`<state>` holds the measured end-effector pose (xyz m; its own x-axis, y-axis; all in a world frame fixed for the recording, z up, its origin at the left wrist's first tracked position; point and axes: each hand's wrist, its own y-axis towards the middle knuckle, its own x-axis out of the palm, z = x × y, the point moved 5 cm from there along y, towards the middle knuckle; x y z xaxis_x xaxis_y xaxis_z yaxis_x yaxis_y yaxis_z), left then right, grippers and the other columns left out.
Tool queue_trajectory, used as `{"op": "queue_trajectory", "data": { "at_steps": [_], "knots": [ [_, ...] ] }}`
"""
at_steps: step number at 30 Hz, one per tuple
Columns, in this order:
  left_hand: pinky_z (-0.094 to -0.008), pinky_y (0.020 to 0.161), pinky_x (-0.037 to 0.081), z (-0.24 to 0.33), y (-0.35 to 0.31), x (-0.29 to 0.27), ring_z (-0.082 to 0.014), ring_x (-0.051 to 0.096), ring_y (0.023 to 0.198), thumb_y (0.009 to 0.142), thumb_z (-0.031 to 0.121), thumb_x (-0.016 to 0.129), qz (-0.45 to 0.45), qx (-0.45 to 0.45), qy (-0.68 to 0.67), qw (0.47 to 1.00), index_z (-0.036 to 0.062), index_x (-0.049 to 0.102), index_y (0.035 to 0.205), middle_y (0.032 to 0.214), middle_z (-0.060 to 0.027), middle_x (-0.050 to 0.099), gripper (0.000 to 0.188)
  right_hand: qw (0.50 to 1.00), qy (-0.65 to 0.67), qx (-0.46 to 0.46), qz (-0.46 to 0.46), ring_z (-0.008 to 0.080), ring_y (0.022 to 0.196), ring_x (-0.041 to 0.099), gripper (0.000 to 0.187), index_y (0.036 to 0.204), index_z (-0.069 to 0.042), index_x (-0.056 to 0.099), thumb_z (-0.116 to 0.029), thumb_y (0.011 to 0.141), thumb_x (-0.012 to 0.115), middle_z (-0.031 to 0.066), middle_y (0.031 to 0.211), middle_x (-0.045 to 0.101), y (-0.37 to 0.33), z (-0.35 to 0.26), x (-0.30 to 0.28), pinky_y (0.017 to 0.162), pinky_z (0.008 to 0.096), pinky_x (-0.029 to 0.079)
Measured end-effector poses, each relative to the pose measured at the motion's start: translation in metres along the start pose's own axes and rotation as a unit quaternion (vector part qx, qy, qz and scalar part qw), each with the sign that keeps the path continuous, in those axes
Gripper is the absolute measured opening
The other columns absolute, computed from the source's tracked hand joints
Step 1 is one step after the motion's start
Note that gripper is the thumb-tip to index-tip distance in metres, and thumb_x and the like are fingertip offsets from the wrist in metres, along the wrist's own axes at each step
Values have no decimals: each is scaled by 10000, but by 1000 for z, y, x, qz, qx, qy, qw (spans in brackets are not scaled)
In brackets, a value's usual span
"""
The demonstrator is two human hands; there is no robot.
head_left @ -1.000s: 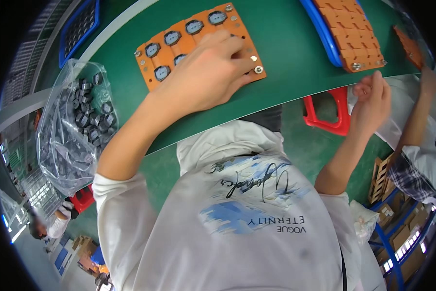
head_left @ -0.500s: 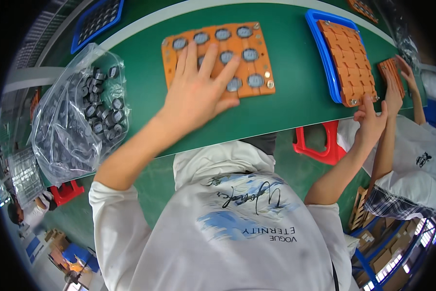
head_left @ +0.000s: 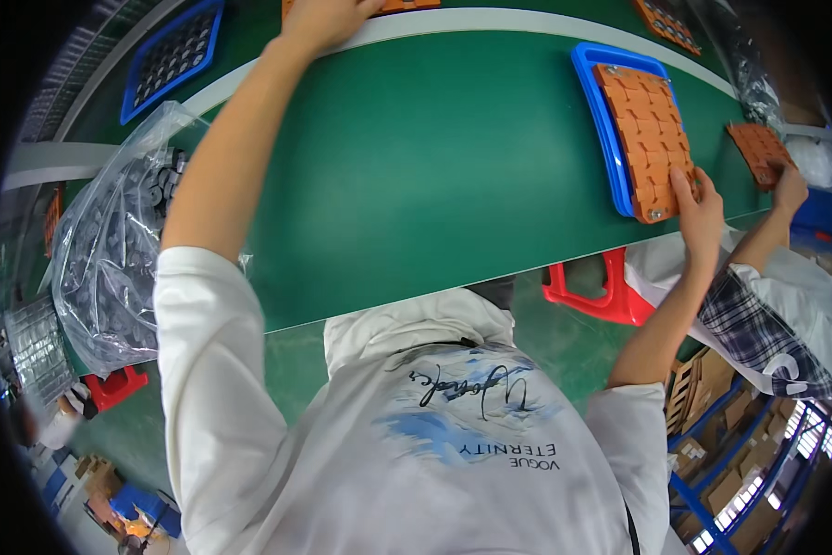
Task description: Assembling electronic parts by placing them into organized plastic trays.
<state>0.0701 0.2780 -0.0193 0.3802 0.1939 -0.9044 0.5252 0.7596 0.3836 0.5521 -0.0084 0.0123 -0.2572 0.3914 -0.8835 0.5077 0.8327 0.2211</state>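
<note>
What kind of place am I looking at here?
Probably a factory assembly line: a long green work surface, orange compartmented trays stacked in a blue plastic bin, a clear plastic bag of small dark round parts, and a co-worker's hand alongside.

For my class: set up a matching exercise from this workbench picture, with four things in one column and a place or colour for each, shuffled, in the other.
Things:
1. left hand
2. right hand
3. clear bag of dark parts
4. stool

Descriptions:
A. red, under the table edge
B. at the far edge, on an orange tray
C. left end of the green table
D. on the orange stack in the blue tray

Pairs: 1-B, 2-D, 3-C, 4-A
</note>
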Motion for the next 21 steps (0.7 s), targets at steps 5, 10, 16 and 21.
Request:
{"op": "queue_trajectory", "data": {
  "at_steps": [5,10,16,21],
  "knots": [
    [-525,1068,405,13,4,7,-381,542,1258,959,388,607,60,-99,72,991,89,630,1275,1315,-143,644,435,991,-54,37,-113,185,889,674,799,1404,35,573,-525,866,758,97,915,703,17,-10,-20,830,316,512],
    [-550,1076,385,21,17,6,-394,514,1291,974,412,585,31,-155,73,985,98,626,1264,1329,-127,634,430,988,-113,-4,-104,236,912,699,808,1375,47,591,-570,869,721,139,944,717,45,-12,-16,837,334,522],
    [-530,1080,384,34,-42,-33,-413,493,1281,958,337,628,230,-175,67,955,74,657,1252,1278,-172,623,395,984,-48,-50,-162,348,1019,721,908,1358,87,573,-600,802,780,274,1158,700,69,-42,11,892,392,551],
    [-447,916,535,42,-150,-121,-375,710,1008,903,515,644,176,-325,-171,913,91,729,1208,1083,-206,745,529,983,-33,-41,-174,278,945,717,873,1343,96,548,-521,796,835,226,1074,706,66,-12,1,806,344,560]
  ]
}}
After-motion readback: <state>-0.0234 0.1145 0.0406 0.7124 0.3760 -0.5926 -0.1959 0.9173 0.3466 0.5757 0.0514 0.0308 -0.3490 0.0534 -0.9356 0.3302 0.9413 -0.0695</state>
